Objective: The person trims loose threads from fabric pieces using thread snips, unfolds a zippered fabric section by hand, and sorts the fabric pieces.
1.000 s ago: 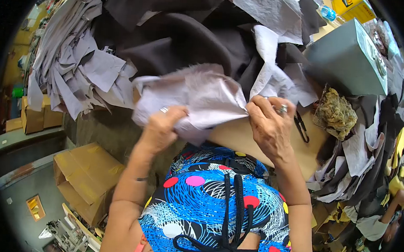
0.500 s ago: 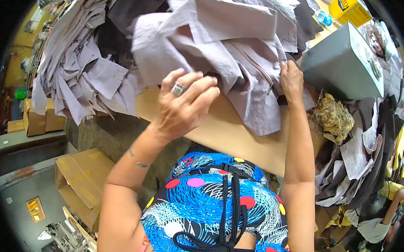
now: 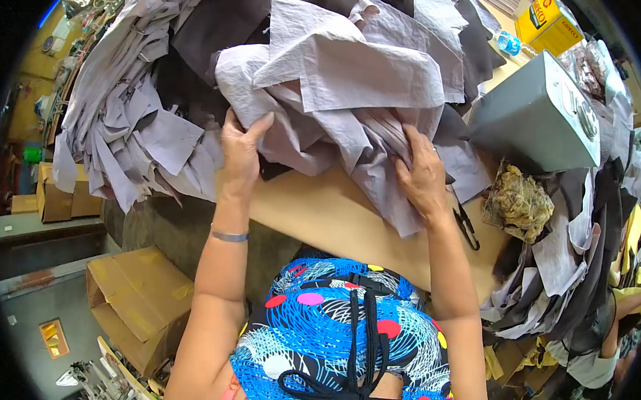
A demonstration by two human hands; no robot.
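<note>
A crumpled light grey-lilac garment piece (image 3: 370,79) lies bunched on the tan table. At its left edge, my left hand (image 3: 240,149) grips the cloth, thumb in front and the other fingers partly hidden by the fabric. My right hand (image 3: 423,176) is closed on gathered folds at the right side. One corner of the piece hangs down between the hands toward the table's front. Small black thread snips (image 3: 466,226) rest beside my right wrist.
Stacked grey cloth pieces (image 3: 140,118) drape over the table's left side. To the right stand a grey metal can (image 3: 535,113), a yellow box (image 3: 551,24) and a clump of brownish material (image 3: 520,203). Cardboard boxes (image 3: 138,299) sit below left. Another person's arm (image 3: 623,310) shows far right.
My left hand has moved left and up from above the cloth to grip its left edge. My right hand has shifted down and left on the cloth, and the snips have come into view.
</note>
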